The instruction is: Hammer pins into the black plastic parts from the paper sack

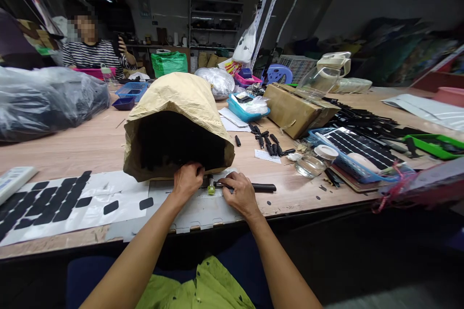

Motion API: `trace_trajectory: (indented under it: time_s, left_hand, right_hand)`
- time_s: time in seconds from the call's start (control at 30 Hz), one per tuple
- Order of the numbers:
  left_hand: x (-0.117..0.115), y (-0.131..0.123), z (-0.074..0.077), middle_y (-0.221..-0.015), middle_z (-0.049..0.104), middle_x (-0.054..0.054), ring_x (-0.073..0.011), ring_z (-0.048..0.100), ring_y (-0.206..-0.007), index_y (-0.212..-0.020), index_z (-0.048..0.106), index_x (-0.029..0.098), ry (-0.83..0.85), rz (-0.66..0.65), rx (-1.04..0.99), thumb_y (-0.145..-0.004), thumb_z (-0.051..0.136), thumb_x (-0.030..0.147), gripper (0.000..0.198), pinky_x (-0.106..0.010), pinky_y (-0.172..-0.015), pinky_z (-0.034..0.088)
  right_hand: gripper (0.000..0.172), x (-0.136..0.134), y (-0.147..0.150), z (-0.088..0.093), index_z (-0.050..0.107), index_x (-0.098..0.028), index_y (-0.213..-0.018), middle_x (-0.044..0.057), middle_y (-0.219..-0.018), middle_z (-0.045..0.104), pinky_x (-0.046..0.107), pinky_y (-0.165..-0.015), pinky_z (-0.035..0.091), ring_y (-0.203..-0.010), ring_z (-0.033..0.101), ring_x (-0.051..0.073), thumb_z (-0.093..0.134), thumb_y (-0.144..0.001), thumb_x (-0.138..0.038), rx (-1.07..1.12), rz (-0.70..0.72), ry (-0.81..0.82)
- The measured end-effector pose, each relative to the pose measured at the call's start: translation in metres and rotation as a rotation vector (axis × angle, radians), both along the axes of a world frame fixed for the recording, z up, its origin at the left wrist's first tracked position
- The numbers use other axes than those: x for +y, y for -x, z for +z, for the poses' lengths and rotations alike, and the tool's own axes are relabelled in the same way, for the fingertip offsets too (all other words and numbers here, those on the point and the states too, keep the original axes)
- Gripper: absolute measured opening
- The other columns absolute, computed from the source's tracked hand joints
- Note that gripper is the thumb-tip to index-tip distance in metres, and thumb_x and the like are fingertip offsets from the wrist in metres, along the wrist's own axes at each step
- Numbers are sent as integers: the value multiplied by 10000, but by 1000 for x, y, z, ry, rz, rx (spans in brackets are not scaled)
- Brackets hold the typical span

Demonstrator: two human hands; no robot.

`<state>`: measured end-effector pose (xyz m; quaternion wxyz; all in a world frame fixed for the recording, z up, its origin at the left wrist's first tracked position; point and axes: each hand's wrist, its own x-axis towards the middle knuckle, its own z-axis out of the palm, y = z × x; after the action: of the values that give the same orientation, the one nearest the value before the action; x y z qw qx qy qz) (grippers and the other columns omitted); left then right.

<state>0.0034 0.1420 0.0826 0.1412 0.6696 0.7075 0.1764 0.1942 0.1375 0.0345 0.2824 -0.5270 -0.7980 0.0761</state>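
A large brown paper bag (174, 91) lies on its side on the table, its dark mouth facing me. My left hand (188, 181) is at the bag's lower lip, fingers pinched together; what they hold, if anything, is hidden. My right hand (239, 192) is closed around a long black piece, like a handle (265, 188), that sticks out to the right. Between my hands stands a small metal fitting with a yellow-green end (211, 188). Beneath them is a grey board (195, 212) at the table edge.
At left lies a white sheet with black rounded stickers (65, 198). Several black handle-like parts (270, 145) lie right of the bag, near a cardboard box (293, 111), a glass jar (311, 164) and a blue basket (351, 154). Across the table sits a person in stripes (94, 53).
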Motion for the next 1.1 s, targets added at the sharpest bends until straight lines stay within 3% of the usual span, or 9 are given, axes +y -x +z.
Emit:
trace_trajectory:
  time_s: [0.2,0.4,0.53,0.67,0.83,1.0,1.1]
  left_hand:
    - [29,-22,4,-980,731,-151,-288,684,-931,-967,724,160,101,78,144,-858,494,325,303,-339,-737,489]
    - [29,-19,9,-975,732,-165,-303,683,-956,-994,726,147,169,95,171,-745,595,290,316,-319,-737,496]
    - [19,-5,14,-930,738,-142,-298,686,-903,-922,737,168,174,62,83,-745,600,353,290,-314,-698,479]
    - [-5,27,17,-842,738,-63,-241,669,-822,-853,741,221,81,66,-4,-762,594,420,264,-279,-647,430]
    - [-41,65,8,-777,696,-9,-178,616,-736,-854,746,218,65,-183,-64,-752,619,380,229,-251,-619,398]
    - [-50,66,-11,-933,692,-41,-201,612,-880,-923,720,195,-28,-205,-151,-734,663,323,235,-273,-772,448]
    - [-46,62,-17,-948,696,-41,-204,617,-878,-932,720,198,-16,-207,-237,-735,684,351,252,-281,-782,456]
  right_hand:
    - [328,0,0,-2,769,-262,-920,23,-868,644,283,-834,395,-868,526,175,533,-729,-138,15,0,-22]
    - [329,0,0,-1,767,-268,-916,20,-866,649,277,-823,401,-862,532,172,533,-727,-135,2,2,-27]
    - [324,0,0,0,766,-268,-921,19,-874,654,275,-826,404,-868,535,171,535,-734,-138,-7,-5,-27]
    - [316,-1,0,1,767,-270,-916,19,-882,655,274,-821,407,-871,535,171,541,-737,-140,-20,-11,-20]
    - [293,-2,1,1,758,-258,-921,22,-894,654,282,-825,407,-883,535,178,546,-747,-156,-20,-12,-11]
    - [230,-4,0,2,730,-236,-947,27,-919,654,288,-836,398,-906,535,183,580,-776,-202,-18,0,-33]
    - [177,-2,-1,0,721,-239,-915,20,-912,653,280,-828,388,-898,534,172,584,-806,-216,-39,16,-48]
